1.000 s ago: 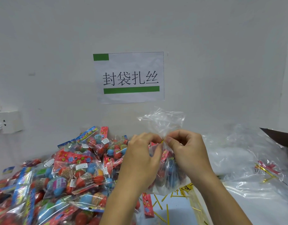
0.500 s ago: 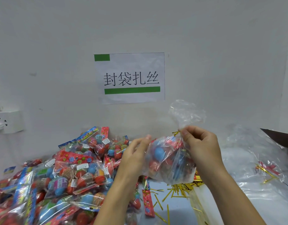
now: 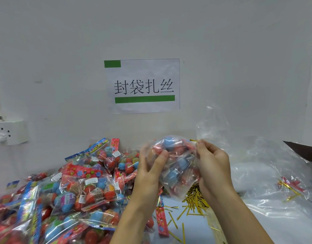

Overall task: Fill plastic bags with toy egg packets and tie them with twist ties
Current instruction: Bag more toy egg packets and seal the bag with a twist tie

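A clear plastic bag (image 3: 178, 164) stuffed with red and blue toy egg packets hangs in the air between my hands. My right hand (image 3: 213, 164) pinches its gathered neck, where a gold twist tie (image 3: 193, 140) sticks out; the loose bag top (image 3: 211, 127) flares up above the fingers. My left hand (image 3: 150, 171) cups the bag's left side, its thumb pressing on the plastic. A big heap of toy egg packets (image 3: 72, 187) covers the table to the left. Loose gold twist ties (image 3: 194, 199) lie in a pile below the bag.
Empty clear plastic bags (image 3: 275, 182) are spread over the right of the table, with a few gold ties (image 3: 290, 189) on them. A dark box corner (image 3: 303, 150) juts in at far right. A paper sign (image 3: 143, 85) and a wall socket (image 3: 10, 132) are on the wall.
The tied bag has swung up and right and tipped on its side. My left hand let go of the neck and moved onto the bag's body; my right hand kept the neck.
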`<state>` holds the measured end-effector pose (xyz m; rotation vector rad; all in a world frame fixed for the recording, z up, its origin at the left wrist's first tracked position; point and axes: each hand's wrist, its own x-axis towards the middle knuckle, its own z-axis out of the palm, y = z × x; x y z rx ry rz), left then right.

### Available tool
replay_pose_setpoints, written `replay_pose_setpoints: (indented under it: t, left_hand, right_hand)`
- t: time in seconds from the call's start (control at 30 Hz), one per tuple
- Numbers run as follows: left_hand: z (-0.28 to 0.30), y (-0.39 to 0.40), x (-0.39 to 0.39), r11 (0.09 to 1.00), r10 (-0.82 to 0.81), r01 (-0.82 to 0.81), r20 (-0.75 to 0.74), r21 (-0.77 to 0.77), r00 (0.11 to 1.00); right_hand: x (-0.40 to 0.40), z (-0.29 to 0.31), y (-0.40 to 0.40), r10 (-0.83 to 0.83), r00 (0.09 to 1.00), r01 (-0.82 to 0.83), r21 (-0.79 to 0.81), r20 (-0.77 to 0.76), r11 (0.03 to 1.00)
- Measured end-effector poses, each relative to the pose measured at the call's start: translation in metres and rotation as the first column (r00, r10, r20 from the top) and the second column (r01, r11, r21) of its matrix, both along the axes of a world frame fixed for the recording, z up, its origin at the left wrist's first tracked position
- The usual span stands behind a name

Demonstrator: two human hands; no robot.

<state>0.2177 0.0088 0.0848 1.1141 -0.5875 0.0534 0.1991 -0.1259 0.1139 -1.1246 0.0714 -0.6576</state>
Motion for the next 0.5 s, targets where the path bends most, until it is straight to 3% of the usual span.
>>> replay_pose_setpoints:
  t: [0.2, 0.33, 0.5]
  left_hand:
    - [0.011, 0.005, -0.004, 0.98, -0.057, 0.011, -0.228, -0.198, 0.972]
    - [0.015, 0.01, -0.008, 0.977, -0.142, 0.091, -0.276, -0.191, 0.951]
    - [0.027, 0.02, -0.012, 0.996, -0.06, 0.044, -0.215, -0.08, 0.975]
  right_hand:
    - [-0.002, -0.005, 0.007, 0.012, 1.0, -0.006, -0.251, 0.023, 0.968]
    - [-0.006, 0.002, 0.012, 0.144, 0.989, -0.144, -0.34, -0.025, 0.929]
    - [-0.022, 0.029, -0.002, 0.352, 0.926, -0.376, -0.447, -0.14, 0.812]
